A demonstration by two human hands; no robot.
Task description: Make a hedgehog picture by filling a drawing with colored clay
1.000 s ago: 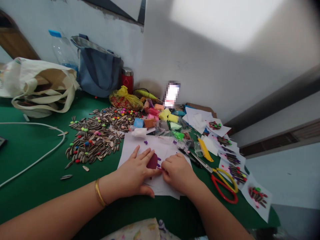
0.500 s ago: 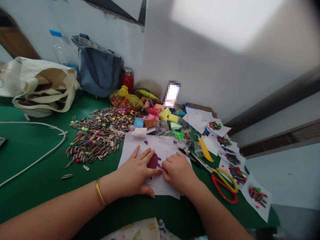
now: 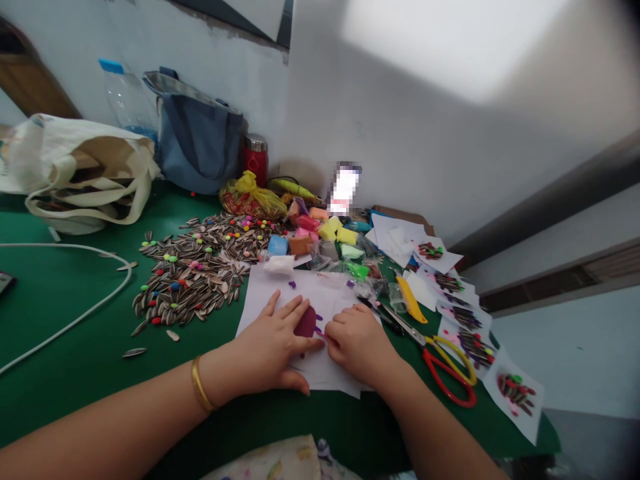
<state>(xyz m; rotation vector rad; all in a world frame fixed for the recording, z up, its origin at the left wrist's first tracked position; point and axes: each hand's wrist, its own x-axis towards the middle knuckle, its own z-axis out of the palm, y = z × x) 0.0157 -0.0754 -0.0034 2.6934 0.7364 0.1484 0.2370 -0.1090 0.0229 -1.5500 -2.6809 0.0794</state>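
My left hand (image 3: 273, 343) lies flat with fingers spread on a white sheet of paper (image 3: 255, 300), around a dark purple-red clay shape (image 3: 305, 325). Short bright purple clay strips (image 3: 319, 318) stick out from that shape's right side. Close against the strips, my right hand (image 3: 357, 340) rests on the sheet with its fingers curled in. Its fingertips touch the paper by the lowest strip, and whatever they pinch is hidden. A small purple clay bit (image 3: 292, 285) sits higher on the sheet.
Scissors (image 3: 443, 360) and a yellow cutter (image 3: 411, 300) lie right of the sheet. Small decorated sheets (image 3: 515, 393) line the right edge. Sunflower seeds (image 3: 200, 273) are heaped at left. Clay packs (image 3: 300, 246), a blue bag (image 3: 200, 133) and a phone (image 3: 344, 189) stand behind.
My right hand has shifted very slightly to the right. My left hand and the things on the table look the same.
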